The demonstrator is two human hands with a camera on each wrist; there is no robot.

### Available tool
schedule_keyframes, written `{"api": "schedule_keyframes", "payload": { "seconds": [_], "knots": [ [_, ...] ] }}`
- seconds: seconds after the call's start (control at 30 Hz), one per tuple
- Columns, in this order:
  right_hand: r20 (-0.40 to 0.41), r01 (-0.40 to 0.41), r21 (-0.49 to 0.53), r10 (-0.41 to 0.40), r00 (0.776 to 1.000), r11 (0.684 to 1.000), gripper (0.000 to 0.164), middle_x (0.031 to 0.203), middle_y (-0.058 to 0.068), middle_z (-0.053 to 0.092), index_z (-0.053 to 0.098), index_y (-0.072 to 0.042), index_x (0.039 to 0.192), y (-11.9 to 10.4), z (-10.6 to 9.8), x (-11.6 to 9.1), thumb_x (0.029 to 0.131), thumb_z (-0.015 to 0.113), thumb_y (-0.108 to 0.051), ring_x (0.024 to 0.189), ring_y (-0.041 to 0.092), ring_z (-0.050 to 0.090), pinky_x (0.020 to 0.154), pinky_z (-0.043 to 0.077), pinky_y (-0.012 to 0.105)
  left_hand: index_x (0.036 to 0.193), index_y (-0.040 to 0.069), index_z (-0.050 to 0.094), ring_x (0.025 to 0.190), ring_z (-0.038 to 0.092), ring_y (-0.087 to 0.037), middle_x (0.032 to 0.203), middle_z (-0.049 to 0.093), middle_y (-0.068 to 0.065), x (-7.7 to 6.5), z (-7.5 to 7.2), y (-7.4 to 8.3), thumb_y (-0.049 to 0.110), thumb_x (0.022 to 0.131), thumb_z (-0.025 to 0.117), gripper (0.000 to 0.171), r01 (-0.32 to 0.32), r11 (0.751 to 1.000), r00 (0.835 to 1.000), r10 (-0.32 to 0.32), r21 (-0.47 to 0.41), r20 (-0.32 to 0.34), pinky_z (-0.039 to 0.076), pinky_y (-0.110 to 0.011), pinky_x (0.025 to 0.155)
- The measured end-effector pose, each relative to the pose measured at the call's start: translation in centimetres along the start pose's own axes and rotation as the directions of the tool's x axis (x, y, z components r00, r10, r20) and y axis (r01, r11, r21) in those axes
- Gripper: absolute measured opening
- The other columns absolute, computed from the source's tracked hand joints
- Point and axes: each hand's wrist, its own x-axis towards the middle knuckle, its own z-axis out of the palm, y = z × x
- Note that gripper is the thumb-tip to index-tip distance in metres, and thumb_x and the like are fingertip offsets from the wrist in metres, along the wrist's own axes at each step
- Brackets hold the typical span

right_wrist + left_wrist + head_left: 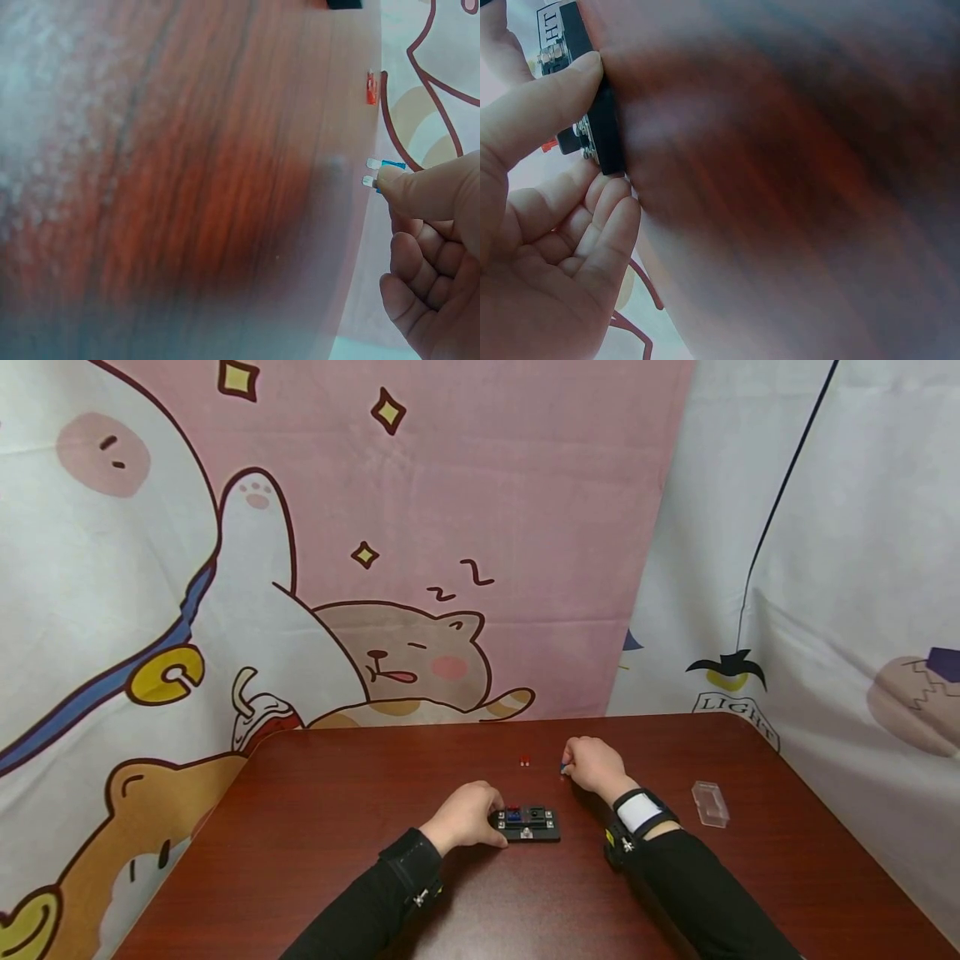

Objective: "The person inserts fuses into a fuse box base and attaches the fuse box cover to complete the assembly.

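A small black fuse block [536,837] with metal terminals lies on the table, with a blue and a red piece showing on its top. My left hand [468,814] grips its left end, the thumb along the near edge and fingers at the far side. In the left wrist view the thumb lies across the block [609,135]. Farther back and to the right, my right hand [596,766] pinches a blue blade fuse [394,164] between thumb and finger. Its two metal prongs stick out past the thumb, while most of its body is hidden.
A red blade fuse [525,761] lies on the table [360,877] behind the block. At the right stands a clear plastic case [710,804]. A printed cloth [570,568] hangs behind the table's far edge.
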Motion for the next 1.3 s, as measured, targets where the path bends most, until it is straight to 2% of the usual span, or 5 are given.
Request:
{"api": "schedule_keyframes", "payload": {
  "seconds": [0.4,0.6,0.73,0.97,1.3],
  "knots": [
    [-0.032,0.060,0.036,-0.059,0.998,0.998,0.017,0.077,-0.003,0.056,0.061,-0.016,0.080,-0.7,-0.7,-1.2,0.085,0.078,-0.017,0.068,0.014,0.053,0.062,0.046,0.035,0.098,0.007,0.073,0.076,0.053,-0.010,0.085,0.059,0.003,0.0,0.1,0.0,0.035,0.066,0.092,0.047,0.005,1.000,1.000,-0.005,-0.007,0.004,0.048,-0.030,0.074],
    [-0.039,0.092,0.041,-0.091,0.995,0.995,0.017,0.077,-0.005,0.056,0.062,-0.017,0.081,-1.2,-1.0,-1.7,0.085,0.078,-0.017,0.069,0.013,0.052,0.063,0.046,0.034,0.096,0.007,0.073,0.076,0.053,-0.010,0.084,0.059,0.003,0.0,0.1,-0.1,0.035,0.065,0.093,0.046,-0.015,1.000,1.000,0.015,0.009,-0.005,0.048,-0.029,0.074],
    [-0.043,0.124,0.059,-0.121,0.992,0.991,0.015,0.076,-0.005,0.056,0.063,-0.017,0.082,-1.4,-1.0,-1.9,0.086,0.078,-0.015,0.070,0.012,0.052,0.064,0.046,0.033,0.095,0.007,0.073,0.076,0.054,-0.010,0.084,0.060,0.003,0.0,0.0,-0.1,0.033,0.064,0.093,0.045,-0.035,0.999,0.999,0.035,0.024,-0.016,0.048,-0.029,0.074],
    [-0.068,0.185,0.071,-0.180,0.981,0.980,0.016,0.077,-0.006,0.056,0.063,-0.017,0.082,-2.1,-1.3,-2.7,0.085,0.078,-0.015,0.072,0.012,0.053,0.064,0.047,0.033,0.095,0.007,0.073,0.075,0.053,-0.010,0.084,0.060,0.002,0.0,0.0,-0.1,0.033,0.065,0.093,0.045,-0.025,1.000,1.000,0.025,0.011,-0.010,0.048,-0.030,0.074],
    [-0.074,0.203,0.079,-0.197,0.978,0.976,0.018,0.076,-0.008,0.055,0.062,-0.019,0.080,-3.3,-1.4,-3.7,0.084,0.080,-0.016,0.072,0.011,0.051,0.065,0.047,0.032,0.096,0.007,0.073,0.075,0.053,-0.009,0.084,0.060,0.003,0.0,0.1,-0.1,0.034,0.065,0.093,0.045,-0.023,1.000,1.000,0.023,0.002,-0.012,0.048,-0.029,0.073]
  ]
}}
